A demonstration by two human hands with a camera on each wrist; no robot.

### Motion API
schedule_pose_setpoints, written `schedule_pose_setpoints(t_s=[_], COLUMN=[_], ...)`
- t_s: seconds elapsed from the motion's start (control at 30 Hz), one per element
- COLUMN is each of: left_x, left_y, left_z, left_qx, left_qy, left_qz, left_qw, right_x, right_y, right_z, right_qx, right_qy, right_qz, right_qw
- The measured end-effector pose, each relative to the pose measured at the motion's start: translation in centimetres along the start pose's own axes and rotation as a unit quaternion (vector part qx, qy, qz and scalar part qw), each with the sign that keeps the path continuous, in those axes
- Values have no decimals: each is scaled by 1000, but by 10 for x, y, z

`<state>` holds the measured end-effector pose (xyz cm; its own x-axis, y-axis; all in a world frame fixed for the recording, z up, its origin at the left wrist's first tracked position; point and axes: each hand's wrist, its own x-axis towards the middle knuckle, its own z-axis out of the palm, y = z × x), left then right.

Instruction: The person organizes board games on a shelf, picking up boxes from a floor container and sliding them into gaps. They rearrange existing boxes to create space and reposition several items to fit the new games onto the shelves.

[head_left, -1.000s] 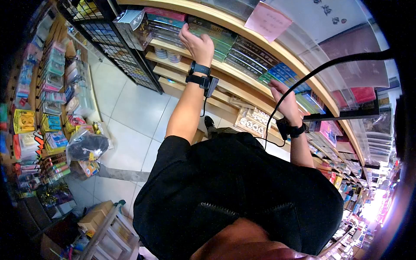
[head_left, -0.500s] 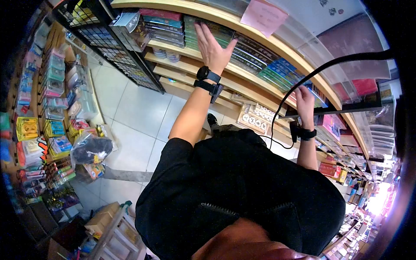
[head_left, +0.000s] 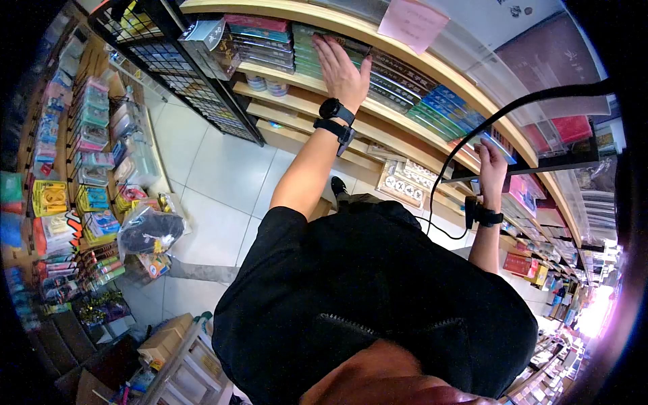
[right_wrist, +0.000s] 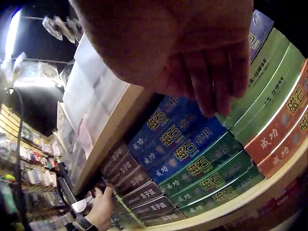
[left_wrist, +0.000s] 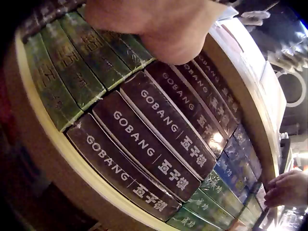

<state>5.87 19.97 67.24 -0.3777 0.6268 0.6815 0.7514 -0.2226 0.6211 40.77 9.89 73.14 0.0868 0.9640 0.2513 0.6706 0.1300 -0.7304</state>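
Now shifted rightward along the shelf (left_wrist: pixel 103 180), the left hand (head_left: pixel 345 77) is laid straight-fingered over green boxes (head_left: pixel 306 57), perhaps steadying them, Gobang boxes (head_left: pixel 398 79) are stacked titles outward, apparently for reading, and the right hand (head_left: pixel 493 169), likewise shifted, is held loose, grasping nothing, beyond blue boxes (head_left: pixel 451 104).

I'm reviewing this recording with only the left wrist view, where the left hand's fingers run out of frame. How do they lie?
Observer: The head view shows the left hand with its fingers extended in front of the green boxes; whether they touch, I cannot tell.
Operator: Is anything worn on that wrist?
Observer: Yes, a black watch, seen in the head view.
Operator: What lettering is on the blue boxes? It's too small here.
Observer: The right wrist view shows yellow 磁石 characters on the blue boxes.
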Motion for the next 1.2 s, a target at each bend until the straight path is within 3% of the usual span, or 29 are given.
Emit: schedule_pose_setpoints(t_s=[0.33, 0.4, 0.43, 0.53, 0.73, 0.9, 0.97, 1.2], left_x=[3, 9, 20, 46, 76, 91, 93, 87], left_y=[-4, -24, -36, -68, -99, -108, -111, -114], left_z=[-7, -17, -22, -52, -78, -77, -77, -71], left_qx=[13, -19, -36, -72, 95, 160, 197, 140], left_qy=[-17, 71, 105, 179, 102, 90, 4, 66], left_qz=[2, -12, -66, -59, 129, 135, 134, 195], left_qw=[1000, 997, 992, 979, 982, 974, 971, 968], right_x=[1, -2, -3, -9, -11, -6, -4, -5], right_y=[12, 12, 21, 31, 28, 33, 37, 30], right_z=[3, -1, -4, -8, -5, 0, 0, 6], right_qx=[15, 0, 4, 60, 19, -3, -23, -28], right_qy=[21, 26, 27, 34, 16, -7, -11, -13], right_qz=[1, 18, 25, 45, 71, 63, 56, 66], right_qw=[1000, 999, 999, 997, 997, 998, 998, 997])
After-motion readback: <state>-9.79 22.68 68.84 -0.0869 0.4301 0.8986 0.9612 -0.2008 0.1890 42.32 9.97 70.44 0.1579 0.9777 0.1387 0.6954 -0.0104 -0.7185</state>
